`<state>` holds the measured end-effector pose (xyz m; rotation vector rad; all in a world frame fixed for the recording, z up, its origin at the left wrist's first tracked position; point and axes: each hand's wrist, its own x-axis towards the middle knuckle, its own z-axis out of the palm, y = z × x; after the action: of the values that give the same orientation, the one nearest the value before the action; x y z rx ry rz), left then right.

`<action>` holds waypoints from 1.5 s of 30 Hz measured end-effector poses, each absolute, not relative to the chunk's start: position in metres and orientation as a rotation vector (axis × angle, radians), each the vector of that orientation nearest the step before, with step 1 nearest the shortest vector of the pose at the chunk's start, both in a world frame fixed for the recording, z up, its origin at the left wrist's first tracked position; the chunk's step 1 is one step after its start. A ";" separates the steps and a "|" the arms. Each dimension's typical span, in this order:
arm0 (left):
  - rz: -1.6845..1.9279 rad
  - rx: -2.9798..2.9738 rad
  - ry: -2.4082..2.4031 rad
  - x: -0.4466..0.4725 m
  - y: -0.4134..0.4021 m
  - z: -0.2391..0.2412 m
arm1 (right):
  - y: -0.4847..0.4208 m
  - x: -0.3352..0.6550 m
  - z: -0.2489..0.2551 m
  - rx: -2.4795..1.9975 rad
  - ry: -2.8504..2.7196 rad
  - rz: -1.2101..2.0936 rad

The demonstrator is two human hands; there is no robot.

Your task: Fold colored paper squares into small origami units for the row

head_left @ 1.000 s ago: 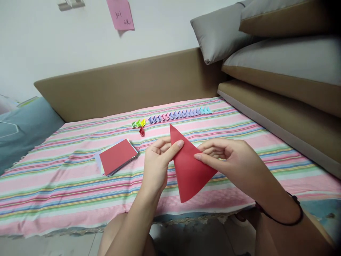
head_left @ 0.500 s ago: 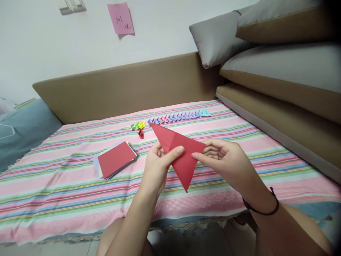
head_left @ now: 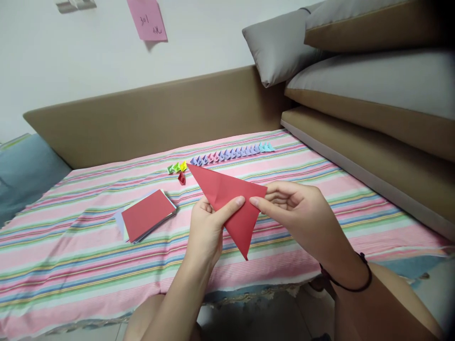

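Note:
Between my two hands is a folded red sheet of paper (head_left: 220,187), held in the air with one point toward the back left and another hanging down. My left hand (head_left: 209,225) grips its lower left side, thumb flat on top and fingers underneath. With thumb and fingers, my right hand (head_left: 287,203) pinches the right corner. Left of my hands, a stack of paper (head_left: 149,215) with a red sheet on top lies on the striped cloth. Behind the held paper stands a small folded red paper piece (head_left: 181,178).
A row of small folded paper pieces (head_left: 227,155) in several colours runs across the striped cloth (head_left: 88,251). Grey cushions (head_left: 373,80) are piled at the right. A brown backrest (head_left: 149,118) stands behind, and a pink note (head_left: 147,20) hangs on the wall.
My right thumb has slid left along the red paper, closer to my left thumb. The whole view has shifted slightly, so the things on the cloth appear farther left.

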<state>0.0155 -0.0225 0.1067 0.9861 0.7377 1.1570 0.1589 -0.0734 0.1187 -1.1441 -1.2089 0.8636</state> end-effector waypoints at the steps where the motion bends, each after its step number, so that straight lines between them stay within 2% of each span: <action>1: 1.158 0.987 0.740 0.016 -0.023 0.107 | -0.074 0.158 0.120 -1.154 -1.210 0.856; 45: 1.183 0.987 0.795 0.013 -0.025 0.113 | -0.075 0.155 0.126 -1.087 -1.203 0.905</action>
<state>0.0128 -0.0254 0.1131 0.9868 0.7950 1.1831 0.1551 -0.0749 0.1263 -1.0866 -1.2031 0.9053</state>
